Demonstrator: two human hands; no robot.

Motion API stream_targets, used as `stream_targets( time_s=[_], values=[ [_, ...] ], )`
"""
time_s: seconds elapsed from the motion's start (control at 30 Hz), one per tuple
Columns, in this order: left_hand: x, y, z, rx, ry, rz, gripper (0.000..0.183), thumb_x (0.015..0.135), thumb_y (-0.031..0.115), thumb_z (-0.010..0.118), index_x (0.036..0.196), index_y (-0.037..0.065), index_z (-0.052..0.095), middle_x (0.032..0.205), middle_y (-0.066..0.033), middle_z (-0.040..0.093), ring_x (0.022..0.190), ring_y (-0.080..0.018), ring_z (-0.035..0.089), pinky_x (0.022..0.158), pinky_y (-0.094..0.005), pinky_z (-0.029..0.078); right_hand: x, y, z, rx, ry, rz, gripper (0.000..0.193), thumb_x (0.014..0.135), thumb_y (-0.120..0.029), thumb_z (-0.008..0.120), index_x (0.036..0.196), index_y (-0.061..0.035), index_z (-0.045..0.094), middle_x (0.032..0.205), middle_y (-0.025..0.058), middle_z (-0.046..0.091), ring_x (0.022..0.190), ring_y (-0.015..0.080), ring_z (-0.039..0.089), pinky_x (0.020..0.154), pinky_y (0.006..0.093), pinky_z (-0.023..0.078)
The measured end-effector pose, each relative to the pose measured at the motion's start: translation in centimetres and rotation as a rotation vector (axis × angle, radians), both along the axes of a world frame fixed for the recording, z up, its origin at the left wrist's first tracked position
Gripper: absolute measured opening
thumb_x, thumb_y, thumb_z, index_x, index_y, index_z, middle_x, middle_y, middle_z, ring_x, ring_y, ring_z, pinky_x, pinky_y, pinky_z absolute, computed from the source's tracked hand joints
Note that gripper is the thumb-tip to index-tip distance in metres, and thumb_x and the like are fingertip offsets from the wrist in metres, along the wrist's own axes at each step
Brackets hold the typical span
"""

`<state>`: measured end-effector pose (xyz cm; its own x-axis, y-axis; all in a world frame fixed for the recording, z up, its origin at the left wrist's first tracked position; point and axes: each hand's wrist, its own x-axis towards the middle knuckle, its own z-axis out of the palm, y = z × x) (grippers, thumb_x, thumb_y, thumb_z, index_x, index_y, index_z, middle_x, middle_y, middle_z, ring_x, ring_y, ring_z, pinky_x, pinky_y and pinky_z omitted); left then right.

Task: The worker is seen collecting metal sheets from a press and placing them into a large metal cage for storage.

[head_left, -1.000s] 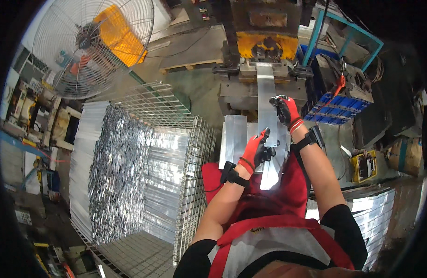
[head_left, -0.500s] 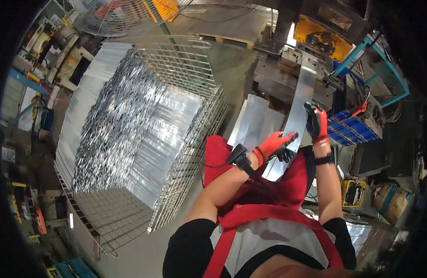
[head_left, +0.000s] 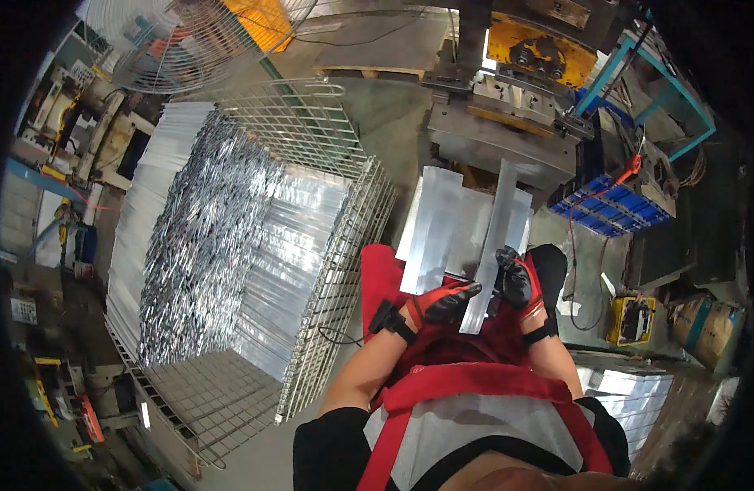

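A long flat metal strip lies tilted between my hands, over my red apron. My left hand, in a red and black glove, closes on its left edge near the lower end. On the other side my right hand, gloved alike, curls at the strip's right edge; part of its grip is hidden. To the left of the strip lie other flat metal pieces, close to my left hand. Another metal piece shows behind the held strip on the right.
A large wire cage full of shiny metal strips stands at the left. Ahead is a press machine. To the right are a blue crate and a yellow box. A wire-guarded fan stands at the far left.
The strip has come back from the press toward my body and turned more edge-on. Both hands have drawn nearer to me, and the view has shifted slightly.
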<state>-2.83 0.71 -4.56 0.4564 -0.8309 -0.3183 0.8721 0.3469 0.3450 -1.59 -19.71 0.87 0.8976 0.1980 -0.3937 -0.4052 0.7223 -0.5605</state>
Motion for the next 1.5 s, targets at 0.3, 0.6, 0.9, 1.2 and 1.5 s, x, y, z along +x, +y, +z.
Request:
stream_targets(
  time_s=[0.3,0.6,0.9,1.2,1.5],
  values=[
    [2.9,-0.1,9.6,1.286,-0.986,-0.076,0.057,0.072,0.05,0.059,0.09,-0.003,0.054,0.077,-0.0106,0.06,0.073,-0.0229,0.058,0.067,-0.0333,0.045,0.6,-3.8,0.7,-1.201,-0.32,-0.16,0.032,0.08,-0.009,0.055,0.111,-0.0046,0.053,0.107,0.0084,0.056,0.096,0.0206,0.054,0.083,0.0298,0.041],
    [5.3,0.9,4.9,1.996,-1.26,-0.214,0.074,0.06,0.061,0.061,0.097,-0.002,0.047,0.084,-0.0163,0.06,0.077,-0.0291,0.06,0.067,-0.0382,0.048,-4.5,-7.8,-0.3,-1.469,-0.245,-0.471,0.03,0.08,-0.009,0.053,0.11,-0.003,0.052,0.107,0.0126,0.055,0.101,0.0252,0.05,0.091,0.0315,0.036],
    [0.3,-8.7,3.3,1.619,-1.599,-0.391,0.072,0.061,0.06,0.062,0.096,0.001,0.041,0.078,-0.014,0.058,0.071,-0.0273,0.06,0.058,-0.0392,0.047,-4.1,-8.4,-3.4,-1.661,-0.353,-0.477,0.036,0.073,-0.009,0.059,0.108,-0.0067,0.054,0.108,0.015,0.052,0.103,0.0326,0.047,0.092,0.0379,0.035],
    [0.9,-10.0,3.9,1.56,-1.295,-0.517,0.067,0.063,0.049,0.066,0.101,0.001,0.038,0.086,-0.0172,0.06,0.084,-0.0306,0.059,0.069,-0.0394,0.047,-4.6,-8.8,-3.6,-1.672,-0.377,-0.506,0.035,0.074,-0.01,0.058,0.108,-0.0079,0.054,0.106,0.0152,0.052,0.101,0.0325,0.047,0.09,0.0383,0.036],
    [0.8,-7.5,4.7,1.107,-0.936,-0.15,0.061,0.068,0.039,0.068,0.11,-0.001,0.05,0.087,-0.0122,0.06,0.078,-0.0172,0.059,0.068,-0.0279,0.046,-3.7,-7.4,-1.5,-1.674,-0.398,-0.456,0.043,0.075,-0.016,0.06,0.115,-0.008,0.05,0.108,0.014,0.053,0.101,0.031,0.048,0.09,0.0365,0.037]
  ],
)
